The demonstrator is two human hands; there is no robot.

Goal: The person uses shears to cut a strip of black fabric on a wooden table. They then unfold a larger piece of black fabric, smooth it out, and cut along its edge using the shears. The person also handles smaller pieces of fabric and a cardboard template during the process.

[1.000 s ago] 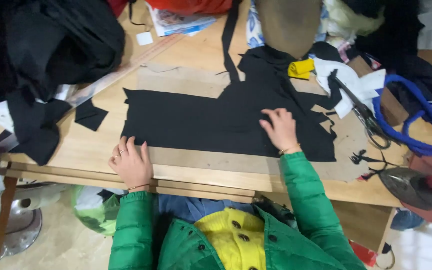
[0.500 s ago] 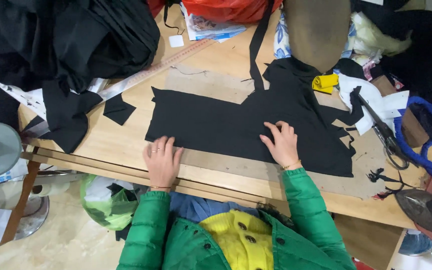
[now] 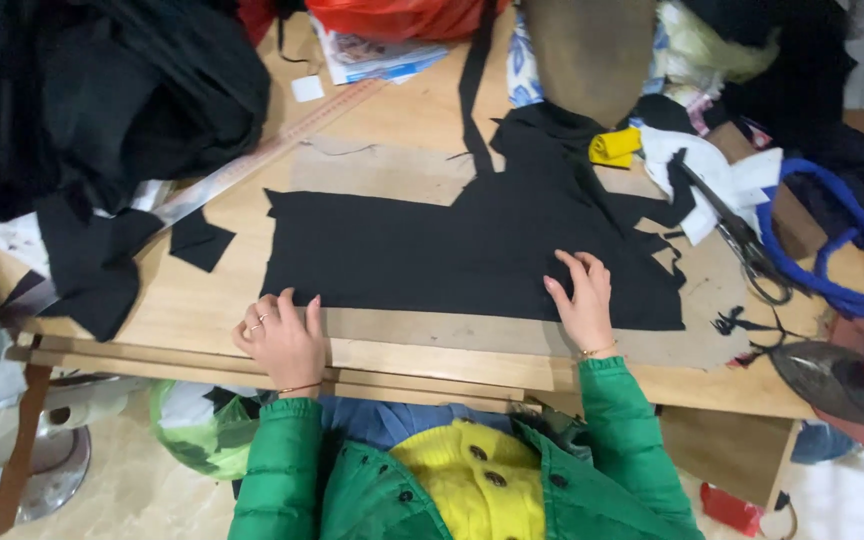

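A large cut piece of black fabric (image 3: 452, 250) lies flat on a brown paper pattern (image 3: 392, 172) on the wooden table (image 3: 212, 300). My right hand (image 3: 584, 302) rests palm down on the fabric's lower right part, fingers spread. At the table's near edge my left hand (image 3: 282, 340) lies flat, fingers apart, its fingertips just touching the fabric's lower left corner. Neither hand grips anything. I wear green sleeves over a yellow top.
Scissors (image 3: 742, 240) lie right of the fabric beside a blue cord (image 3: 832, 250). A long ruler (image 3: 262, 155) runs diagonally at upper left, by a heap of dark cloth (image 3: 102, 90). A small black scrap (image 3: 200, 240) lies left. A yellow roll (image 3: 614, 147) sits behind.
The view has shifted, so everything sits further right in the frame. Both hands stay flat in about the same places on the fabric and table edge.
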